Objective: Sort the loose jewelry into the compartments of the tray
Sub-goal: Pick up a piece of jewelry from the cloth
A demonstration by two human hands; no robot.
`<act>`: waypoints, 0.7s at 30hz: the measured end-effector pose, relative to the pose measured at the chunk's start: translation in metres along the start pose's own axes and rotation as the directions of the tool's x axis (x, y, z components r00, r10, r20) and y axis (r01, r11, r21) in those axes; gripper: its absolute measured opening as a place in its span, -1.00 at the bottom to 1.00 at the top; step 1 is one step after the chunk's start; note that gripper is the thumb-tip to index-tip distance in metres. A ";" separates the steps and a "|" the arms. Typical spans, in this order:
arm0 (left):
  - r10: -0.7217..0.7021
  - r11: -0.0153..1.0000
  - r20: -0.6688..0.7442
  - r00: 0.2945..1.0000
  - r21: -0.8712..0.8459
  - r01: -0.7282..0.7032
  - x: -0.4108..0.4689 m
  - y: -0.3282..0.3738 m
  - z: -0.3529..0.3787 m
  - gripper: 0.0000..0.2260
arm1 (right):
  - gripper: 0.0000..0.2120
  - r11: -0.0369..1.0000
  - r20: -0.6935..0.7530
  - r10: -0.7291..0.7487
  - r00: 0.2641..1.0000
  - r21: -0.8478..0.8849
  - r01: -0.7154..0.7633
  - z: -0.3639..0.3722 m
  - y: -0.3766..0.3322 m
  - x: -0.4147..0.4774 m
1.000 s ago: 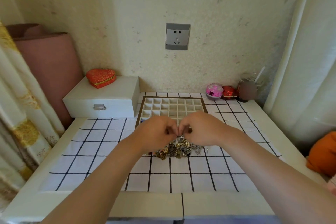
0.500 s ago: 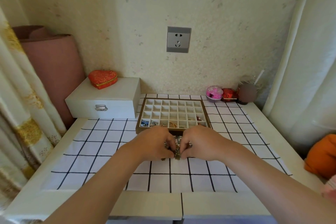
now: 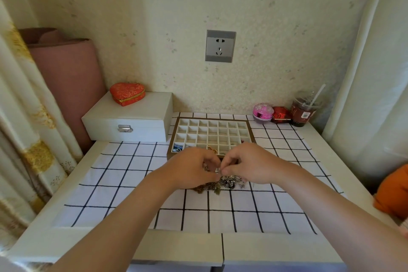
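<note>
Half a second ago both hands were down in the jewelry pile (image 3: 229, 183), just in front of the tray (image 3: 251, 127). Now they have risen a little off it and meet fingertip to fingertip. The left hand (image 3: 189, 170) and right hand (image 3: 251, 164) each have curled fingers that pinch a small silver piece (image 3: 217, 169) between them. It sits above the pile and just short of the tray's near edge.

My reading is that one item has been worked free of the tangle and is ready to go into a compartment. Whether a chain still ties it to the pile is hidden by the fingers.

The rest of the loose jewelry lies heaped on the checked cloth (image 3: 123, 174) over the tabletop (image 3: 176, 247), touching nothing in the tray. Only the tray's near row holds anything, including a blue piece (image 3: 177, 148) at its left corner, so most of the sorting remains.

As for writing, the plastic cup (image 3: 303, 110) to the right of the tray carries a label with a square code, but its text is too small to read. The wall socket (image 3: 220, 46) above the tray shows no lettering.
</note>
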State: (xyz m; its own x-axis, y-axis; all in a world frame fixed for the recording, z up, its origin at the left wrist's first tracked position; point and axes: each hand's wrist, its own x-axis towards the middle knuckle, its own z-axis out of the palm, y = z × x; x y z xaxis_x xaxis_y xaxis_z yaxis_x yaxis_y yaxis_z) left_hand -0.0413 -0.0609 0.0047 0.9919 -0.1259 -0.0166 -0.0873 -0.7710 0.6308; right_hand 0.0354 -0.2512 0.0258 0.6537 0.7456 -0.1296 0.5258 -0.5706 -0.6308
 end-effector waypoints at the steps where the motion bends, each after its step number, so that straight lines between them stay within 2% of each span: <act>1: -0.012 0.993 -0.014 1.000 -0.116 0.010 0.000 0.003 0.000 -0.80 | -0.94 0.997 -0.024 0.013 1.000 0.075 -0.011 -0.003 -0.001 -0.001; 3: -0.032 0.959 -0.050 0.998 -0.284 0.017 0.001 0.009 0.001 -0.82 | -0.92 0.978 -0.089 0.035 0.995 0.208 -0.016 -0.008 -0.001 -0.001; 7: -0.127 0.886 -0.201 0.971 -0.464 0.020 0.008 0.018 0.000 -0.83 | -0.93 0.919 -0.207 0.087 0.974 0.394 0.001 -0.016 -0.004 0.000; 10: -0.185 0.803 -0.256 0.949 -0.596 -0.004 0.015 0.024 -0.004 -0.86 | -0.92 0.868 -0.287 0.152 0.946 0.497 0.011 -0.021 -0.008 0.006; 14: -0.279 0.715 -0.256 0.926 -0.698 0.023 0.026 0.033 -0.008 -0.88 | -0.94 0.909 -0.400 0.107 0.910 0.411 0.073 -0.025 -0.009 0.012; 17: -0.347 0.677 -0.224 0.910 -0.732 0.078 0.036 0.037 -0.010 -0.84 | -0.88 0.936 -0.434 0.068 0.898 0.340 0.094 -0.028 -0.009 0.018; 21: -0.395 0.682 -0.193 0.898 -0.717 0.147 0.048 0.040 -0.013 -0.79 | -0.82 0.981 -0.457 -0.030 0.889 0.157 0.114 -0.032 -0.003 0.023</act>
State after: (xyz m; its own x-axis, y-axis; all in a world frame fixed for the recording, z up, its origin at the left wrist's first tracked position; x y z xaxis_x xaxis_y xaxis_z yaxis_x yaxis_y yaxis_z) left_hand 0.0041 -0.0900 0.0388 0.9431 0.3119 -0.1149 0.1519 -0.0969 0.9836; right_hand 0.0665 -0.2434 0.0490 0.8138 0.5229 0.2535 0.5049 -0.4203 -0.7540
